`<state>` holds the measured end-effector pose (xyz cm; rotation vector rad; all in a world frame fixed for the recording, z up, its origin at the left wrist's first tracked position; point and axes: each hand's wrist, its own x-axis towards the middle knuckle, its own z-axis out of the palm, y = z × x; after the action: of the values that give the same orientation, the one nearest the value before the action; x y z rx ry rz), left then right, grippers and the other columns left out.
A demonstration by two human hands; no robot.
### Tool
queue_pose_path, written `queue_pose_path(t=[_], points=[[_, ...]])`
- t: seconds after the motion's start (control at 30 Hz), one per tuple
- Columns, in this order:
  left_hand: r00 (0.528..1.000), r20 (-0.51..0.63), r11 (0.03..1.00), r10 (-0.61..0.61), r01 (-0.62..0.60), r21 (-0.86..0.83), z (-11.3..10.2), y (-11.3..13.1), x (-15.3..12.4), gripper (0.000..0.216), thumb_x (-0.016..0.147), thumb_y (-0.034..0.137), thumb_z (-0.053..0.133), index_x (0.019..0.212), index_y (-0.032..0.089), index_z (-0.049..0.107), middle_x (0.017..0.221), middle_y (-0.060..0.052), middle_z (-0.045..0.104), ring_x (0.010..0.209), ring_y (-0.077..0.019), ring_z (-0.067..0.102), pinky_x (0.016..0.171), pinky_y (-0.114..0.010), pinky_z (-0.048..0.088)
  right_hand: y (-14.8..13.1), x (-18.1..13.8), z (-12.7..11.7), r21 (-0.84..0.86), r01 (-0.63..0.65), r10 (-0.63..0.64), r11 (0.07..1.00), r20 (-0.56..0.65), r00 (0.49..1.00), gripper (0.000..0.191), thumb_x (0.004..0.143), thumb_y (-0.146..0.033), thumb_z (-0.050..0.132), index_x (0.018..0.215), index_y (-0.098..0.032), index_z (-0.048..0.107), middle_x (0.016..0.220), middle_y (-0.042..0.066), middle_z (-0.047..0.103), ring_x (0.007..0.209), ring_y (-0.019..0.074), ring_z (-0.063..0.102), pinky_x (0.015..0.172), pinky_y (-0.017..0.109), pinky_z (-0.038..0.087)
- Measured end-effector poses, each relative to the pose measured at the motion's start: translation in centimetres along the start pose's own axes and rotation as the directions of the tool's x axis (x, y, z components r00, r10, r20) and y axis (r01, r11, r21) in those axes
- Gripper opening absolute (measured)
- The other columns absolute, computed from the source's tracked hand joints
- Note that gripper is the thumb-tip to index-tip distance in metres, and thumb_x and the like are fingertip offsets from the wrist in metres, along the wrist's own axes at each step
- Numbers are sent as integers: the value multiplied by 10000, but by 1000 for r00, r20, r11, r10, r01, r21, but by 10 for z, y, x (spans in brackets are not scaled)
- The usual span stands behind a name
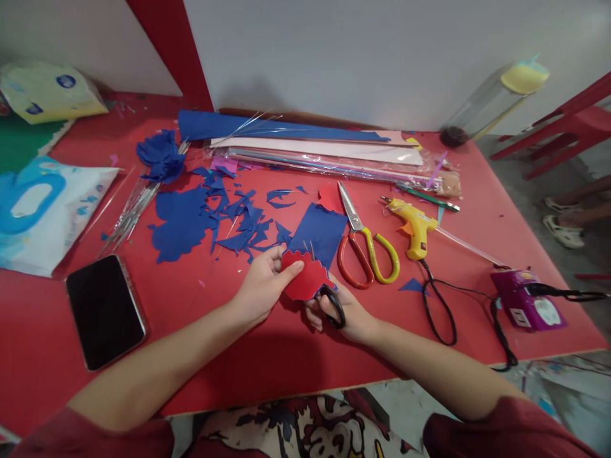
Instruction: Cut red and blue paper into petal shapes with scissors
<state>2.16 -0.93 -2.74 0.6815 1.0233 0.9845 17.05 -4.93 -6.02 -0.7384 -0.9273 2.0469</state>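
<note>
My left hand (267, 283) pinches a red paper cutout (308, 278) with a wavy edge, thumb on top. Blue shows along the cutout's lower right edge. In my right hand (351, 312) are small scissors with black handles (335, 310), held against the right side of the cutout. Their tips poke out beyond its top edge, and the rest of the blades is hidden behind it. Just past my hands lie a blue paper sheet (319, 228) and larger scissors with red and yellow handles (363, 245).
Blue scraps (245, 219) and blue cutouts (179, 219) lie left of centre. A phone (105, 312), a wipes pack (42, 210) and a blue paper flower (162, 156) are further left. Rightward are a yellow glue gun (413, 222), its cord and a purple power block (520, 299).
</note>
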Motion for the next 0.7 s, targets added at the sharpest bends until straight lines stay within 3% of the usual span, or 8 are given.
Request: queue_pose_path(t=[0.53, 0.7], points=[[997, 56, 997, -45, 41, 71, -1, 4, -1, 317, 598, 299, 787, 786, 125, 598, 684, -30, 704, 596, -147, 649, 634, -261, 518, -9, -4, -1, -58, -34, 33, 998, -18, 999, 462, 722, -577, 628, 868, -239, 349, 638, -79, 422, 474, 71, 452, 461, 215, 363], [999, 46, 999, -17, 15, 39, -1, 3, -1, 284, 582, 280, 797, 753, 133, 624, 660, -13, 701, 566, -131, 633, 609, -241, 513, -8, -4, -2, -36, -34, 34, 999, -5, 999, 451, 731, -557, 632, 886, -240, 352, 639, -81, 415, 472, 66, 444, 467, 212, 366]])
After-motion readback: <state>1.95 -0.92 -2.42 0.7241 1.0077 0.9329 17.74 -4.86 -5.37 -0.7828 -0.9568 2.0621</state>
